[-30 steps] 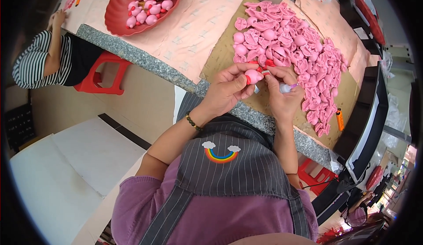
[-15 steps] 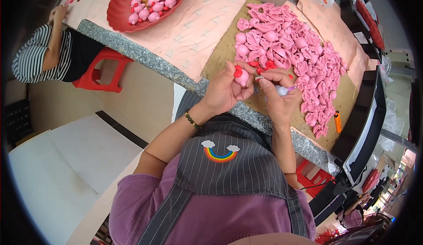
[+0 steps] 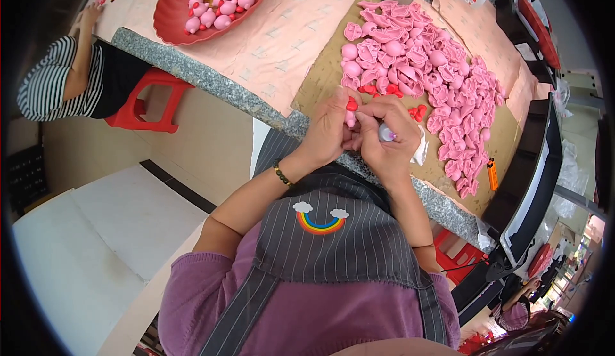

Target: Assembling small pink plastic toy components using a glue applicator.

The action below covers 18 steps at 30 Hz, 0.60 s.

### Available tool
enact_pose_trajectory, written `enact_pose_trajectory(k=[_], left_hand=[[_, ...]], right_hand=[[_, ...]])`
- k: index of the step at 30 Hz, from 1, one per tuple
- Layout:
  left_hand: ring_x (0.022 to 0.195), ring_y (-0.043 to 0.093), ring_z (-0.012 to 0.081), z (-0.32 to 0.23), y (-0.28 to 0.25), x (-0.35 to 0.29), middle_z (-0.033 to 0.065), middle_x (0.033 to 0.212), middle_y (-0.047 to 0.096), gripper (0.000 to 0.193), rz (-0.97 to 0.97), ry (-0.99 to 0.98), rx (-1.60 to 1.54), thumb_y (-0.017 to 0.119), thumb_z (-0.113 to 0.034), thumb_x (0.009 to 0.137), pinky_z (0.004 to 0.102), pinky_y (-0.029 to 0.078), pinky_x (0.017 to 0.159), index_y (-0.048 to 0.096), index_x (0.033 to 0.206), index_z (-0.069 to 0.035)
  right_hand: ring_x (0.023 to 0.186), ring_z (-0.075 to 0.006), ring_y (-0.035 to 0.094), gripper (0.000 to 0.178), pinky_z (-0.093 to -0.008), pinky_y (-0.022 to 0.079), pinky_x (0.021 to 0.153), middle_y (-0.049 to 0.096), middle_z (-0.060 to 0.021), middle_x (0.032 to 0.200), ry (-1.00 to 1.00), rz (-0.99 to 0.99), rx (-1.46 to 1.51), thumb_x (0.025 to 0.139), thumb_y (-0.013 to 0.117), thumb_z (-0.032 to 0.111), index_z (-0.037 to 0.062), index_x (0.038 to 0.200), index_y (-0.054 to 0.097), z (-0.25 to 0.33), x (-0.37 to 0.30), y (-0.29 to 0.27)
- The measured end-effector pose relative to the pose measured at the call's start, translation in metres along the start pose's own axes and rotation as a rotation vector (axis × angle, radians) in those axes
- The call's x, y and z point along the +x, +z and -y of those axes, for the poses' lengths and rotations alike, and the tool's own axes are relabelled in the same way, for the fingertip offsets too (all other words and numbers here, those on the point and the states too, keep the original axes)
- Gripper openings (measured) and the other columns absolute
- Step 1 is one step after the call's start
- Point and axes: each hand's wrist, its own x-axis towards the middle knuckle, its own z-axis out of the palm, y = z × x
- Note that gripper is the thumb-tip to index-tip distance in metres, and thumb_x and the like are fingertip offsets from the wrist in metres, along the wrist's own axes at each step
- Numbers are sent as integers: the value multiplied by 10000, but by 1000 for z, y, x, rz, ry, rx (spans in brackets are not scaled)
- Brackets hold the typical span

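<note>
Over the table's edge, my left hand (image 3: pixel 323 132) is closed on a small round pink figure (image 3: pixel 350 119) with red parts on it. My right hand (image 3: pixel 392 143) has a small bottle with a purple tip (image 3: pixel 386 132) tucked in its grip, while its fingertips meet the figure. Those fingers partly cover the figure, so what they press there is hidden. Just beyond my hands lie small red pieces (image 3: pixel 392 91), with more red pieces (image 3: pixel 418 113) to the right. A heap of pink moulded parts (image 3: pixel 442 80) spreads behind them. Beside my right hand is something white and crumpled (image 3: pixel 421 150).
A red scalloped bowl (image 3: pixel 165 26) holding several pink figures stands at the far left. An orange-handled tool (image 3: pixel 492 174) lies near the right edge by a dark tray (image 3: pixel 517 164). Another person in stripes (image 3: pixel 45 84) works at left, near a red stool (image 3: pixel 173 93).
My right hand has moved left to the figure, and its fingers now touch it. The left hand has turned the figure slightly. The red pieces and white crumpled thing at right have come into view.
</note>
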Motion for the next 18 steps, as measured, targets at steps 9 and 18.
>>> enact_pose_trajectory(k=[9,18], left_hand=[[429,398,72,-3,14,-3,-3,620,409,408,-54,79,83,277,-435,971,195,308,367,421,825,-83],[565,397,75,-1,37,32,8,688,414,291,36,456,611,335,-260,974,233,351,503,433,791,-56]], right_hand=[[626,-113,555,35,-212,437,536,587,-74,804,128,-108,158,760,596,-81,-64,788,609,-9,0,-4],[489,-107,542,40,-198,425,434,558,-121,813,-22,-189,58,794,552,-96,-65,782,576,-1,8,-29]])
